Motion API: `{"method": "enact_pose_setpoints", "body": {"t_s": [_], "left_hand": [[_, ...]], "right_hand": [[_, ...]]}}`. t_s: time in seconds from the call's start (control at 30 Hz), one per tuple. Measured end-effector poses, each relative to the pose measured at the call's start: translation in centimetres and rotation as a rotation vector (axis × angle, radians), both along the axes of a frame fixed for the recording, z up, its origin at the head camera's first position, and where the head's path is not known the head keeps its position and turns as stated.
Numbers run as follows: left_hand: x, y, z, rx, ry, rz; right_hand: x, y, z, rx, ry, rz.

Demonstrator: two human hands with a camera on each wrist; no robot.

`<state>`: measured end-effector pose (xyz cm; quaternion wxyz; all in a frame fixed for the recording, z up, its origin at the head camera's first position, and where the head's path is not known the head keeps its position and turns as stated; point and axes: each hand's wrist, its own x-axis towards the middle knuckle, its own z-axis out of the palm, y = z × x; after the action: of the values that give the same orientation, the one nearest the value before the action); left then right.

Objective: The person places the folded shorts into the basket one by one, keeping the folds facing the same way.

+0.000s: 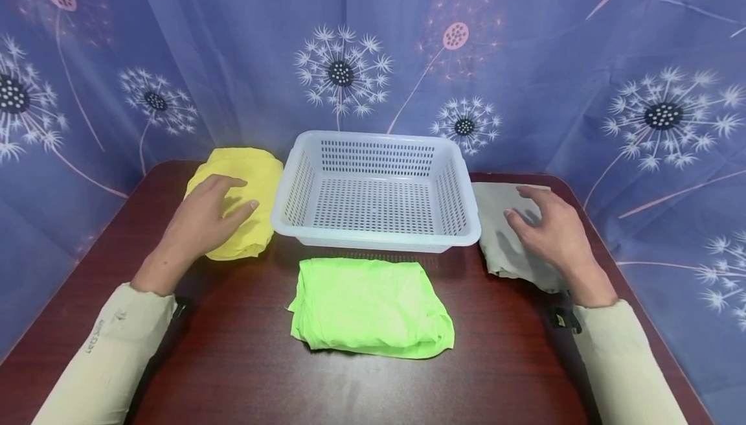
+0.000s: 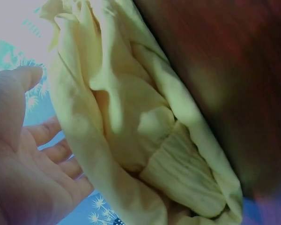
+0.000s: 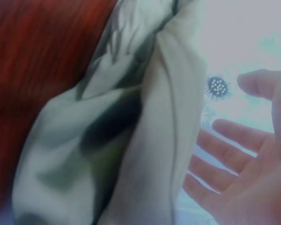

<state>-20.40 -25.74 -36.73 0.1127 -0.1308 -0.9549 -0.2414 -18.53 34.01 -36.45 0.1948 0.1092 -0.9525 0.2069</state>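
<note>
On the left of the table lies a folded yellow cloth (image 1: 256,179), with my left hand (image 1: 201,218) over its near-left side, fingers relaxed and holding nothing. A folded grey cloth (image 1: 501,224) is at the right; above it hovers my right hand (image 1: 550,227), thumb and fingers apart. Both wrist views show spread fingers beside the yellow cloth (image 2: 126,103) and the grey cloth (image 3: 164,122). Between the two hands stands a white perforated plastic basket (image 1: 375,239) with nothing inside. A folded bright green cloth (image 1: 373,308) lies in front of it.
The dark red-brown wooden table (image 1: 350,392) has rounded far corners. Behind and at both sides hangs a blue curtain (image 1: 245,43) with dandelion prints, close to the table's edges.
</note>
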Motion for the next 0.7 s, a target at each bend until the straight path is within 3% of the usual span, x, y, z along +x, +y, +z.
{"method": "enact_pose_setpoints", "body": {"t_s": [0.43, 0.7], "left_hand": [[0.5, 0.6, -0.5, 0.044, 0.038, -0.043], [0.9, 0.9, -0.4, 0.061, -0.015, -0.067]], "right_hand": [[0.3, -1.3, 1.0, 0.007, -0.005, 0.030], [0.9, -1.9, 0.9, -0.002, 0.016, 0.057]]}}
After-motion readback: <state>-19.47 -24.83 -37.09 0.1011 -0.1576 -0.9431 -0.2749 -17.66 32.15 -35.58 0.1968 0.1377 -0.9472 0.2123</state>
